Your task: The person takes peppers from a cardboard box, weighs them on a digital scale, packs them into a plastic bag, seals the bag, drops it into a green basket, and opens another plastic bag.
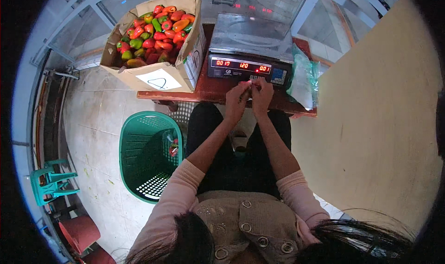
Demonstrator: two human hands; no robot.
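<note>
My left hand (236,97) and my right hand (262,93) meet close together above the table's near edge, just in front of the digital scale (250,34). Fingers of both hands are closed in a pinch around something tiny, with a pinkish spot between the fingertips; its kind is too small to tell. The scale has a bare metal pan and a lit red display. To the left, a cardboard box (134,81) is heaped with red, orange and green peppers (160,34). Clear and greenish plastic bags (303,81) lie right of the scale.
The red-brown table (204,90) carries the box and scale. Left of my legs, a green plastic basket (139,120) stands on the tiled floor with a small red item in a bag inside. Green stools (51,183) and a red bucket (79,234) are farther left. A pale panel (371,106) rises at right.
</note>
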